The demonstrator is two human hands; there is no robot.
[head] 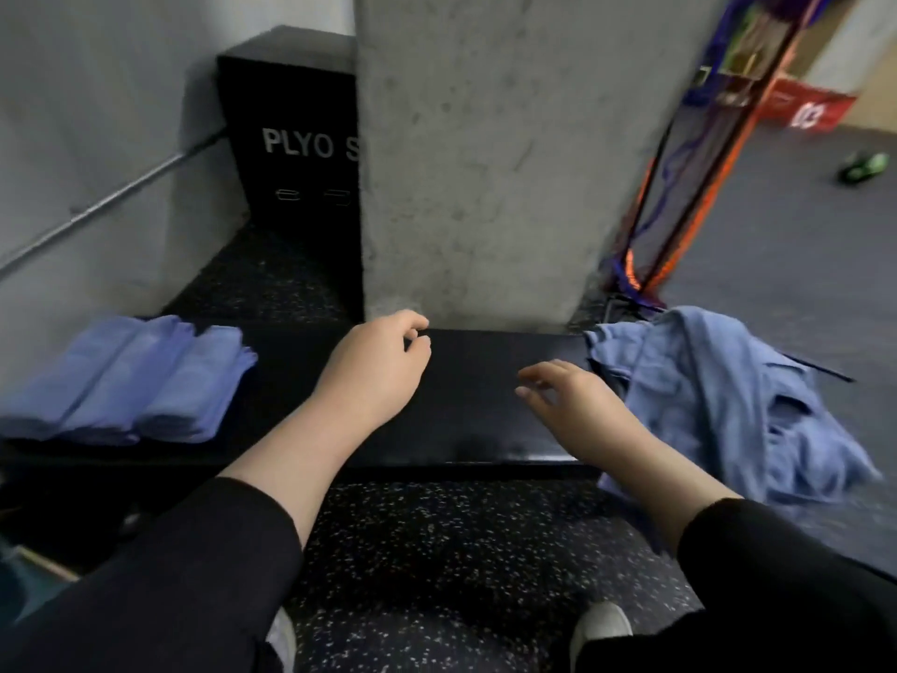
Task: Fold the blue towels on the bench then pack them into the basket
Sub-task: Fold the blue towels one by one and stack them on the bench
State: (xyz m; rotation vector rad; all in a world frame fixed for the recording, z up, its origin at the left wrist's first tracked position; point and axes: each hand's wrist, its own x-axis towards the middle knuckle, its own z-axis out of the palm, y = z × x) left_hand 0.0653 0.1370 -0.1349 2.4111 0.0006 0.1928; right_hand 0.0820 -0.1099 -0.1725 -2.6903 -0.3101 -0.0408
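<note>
Three folded blue towels [126,381] lie side by side at the left end of the black bench [466,429]. A heap of unfolded blue towels [718,405] covers the bench's right end and hangs over its front edge. My left hand [378,361] hovers over the middle of the bench with loosely curled fingers, holding nothing. My right hand [573,395] hovers beside the left edge of the heap, fingers relaxed and spread, holding nothing. No basket is in view.
A concrete pillar [485,162] rises right behind the bench. A black plyo box [291,128] stands behind it to the left, by a grey wall. Coloured resistance bands [679,187] hang at the pillar's right. Speckled rubber floor [437,551] lies in front.
</note>
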